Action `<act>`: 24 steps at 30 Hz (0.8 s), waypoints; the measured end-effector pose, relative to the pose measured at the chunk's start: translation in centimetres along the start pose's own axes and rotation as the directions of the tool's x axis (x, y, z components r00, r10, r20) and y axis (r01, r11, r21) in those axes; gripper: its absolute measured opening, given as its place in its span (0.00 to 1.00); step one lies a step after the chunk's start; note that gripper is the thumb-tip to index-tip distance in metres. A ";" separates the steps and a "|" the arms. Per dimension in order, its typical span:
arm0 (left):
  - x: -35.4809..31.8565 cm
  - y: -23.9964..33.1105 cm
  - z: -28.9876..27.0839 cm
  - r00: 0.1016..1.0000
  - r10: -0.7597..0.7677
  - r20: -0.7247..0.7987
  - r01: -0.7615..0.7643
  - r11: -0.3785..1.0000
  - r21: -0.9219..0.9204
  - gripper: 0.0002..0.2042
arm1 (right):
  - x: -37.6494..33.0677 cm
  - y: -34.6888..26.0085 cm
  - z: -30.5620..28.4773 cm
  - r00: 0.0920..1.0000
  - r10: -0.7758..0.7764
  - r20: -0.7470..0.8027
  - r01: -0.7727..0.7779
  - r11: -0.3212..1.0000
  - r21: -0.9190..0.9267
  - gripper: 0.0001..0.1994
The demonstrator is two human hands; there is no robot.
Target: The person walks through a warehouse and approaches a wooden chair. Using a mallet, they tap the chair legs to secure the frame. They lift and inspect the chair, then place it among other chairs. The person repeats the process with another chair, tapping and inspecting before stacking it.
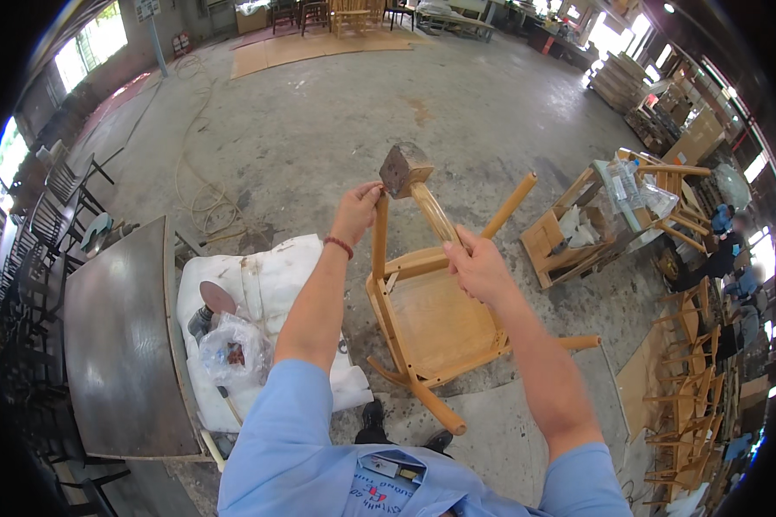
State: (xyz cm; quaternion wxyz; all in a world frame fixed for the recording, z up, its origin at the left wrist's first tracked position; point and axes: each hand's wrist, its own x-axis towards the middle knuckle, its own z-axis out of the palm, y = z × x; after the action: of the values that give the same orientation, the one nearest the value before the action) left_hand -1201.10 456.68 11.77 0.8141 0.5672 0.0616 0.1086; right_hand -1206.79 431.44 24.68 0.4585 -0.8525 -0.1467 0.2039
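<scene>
An upturned light-wood chair (444,314) stands in front of me, its legs pointing up and outward. My right hand (480,267) is closed around the handle of a wooden mallet (407,171). The mallet's worn, dark-faced block head is right at the end of the chair's far left leg (379,241). At that same leg end my left hand (356,215) has its fingertips pinched together. Whatever small thing they hold is too small to make out, and the mallet head partly hides the spot.
Left of the chair, a white padded surface (276,267) holds a clear plastic bag (233,351) and a sander with a reddish disc (218,297). Beside it is a dark tabletop (129,336). At right stands a workbench (578,215); several chairs (685,405) line the right side.
</scene>
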 end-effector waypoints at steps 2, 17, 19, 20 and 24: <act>0.0 0.1 0.3 1.000 0.011 -0.001 -0.011 1.000 0.028 0.12 | 0.7 0.0 0.1 0.987 -0.120 -0.103 0.102 0.982 -0.160 0.18; -0.2 -0.3 0.4 1.000 -0.005 -0.008 0.004 0.998 -0.057 0.13 | 1.0 -4.2 -2.1 0.962 -0.255 -0.093 0.213 0.922 -0.325 0.25; -0.6 -0.9 -0.4 0.999 0.020 0.047 -0.016 0.997 -0.076 0.14 | -0.2 -6.6 -2.3 0.884 -0.421 -0.205 0.403 0.907 -0.125 0.24; -1.0 -1.5 -0.6 1.000 0.005 -0.009 -0.005 0.999 -0.044 0.15 | -1.1 -8.3 -2.3 0.819 -0.503 -0.274 0.518 0.855 -0.020 0.24; -2.8 -4.1 -0.2 0.982 0.014 -0.187 0.000 0.997 0.073 0.19 | -2.4 -12.1 -2.0 0.528 -0.669 -0.524 0.835 0.522 0.176 0.25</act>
State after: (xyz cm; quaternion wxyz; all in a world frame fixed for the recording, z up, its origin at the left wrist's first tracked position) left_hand -1203.42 454.79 7.80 0.7832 0.5837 0.1399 0.1620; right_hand -1208.69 435.42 36.38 0.6859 -0.6044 -0.3679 -0.1698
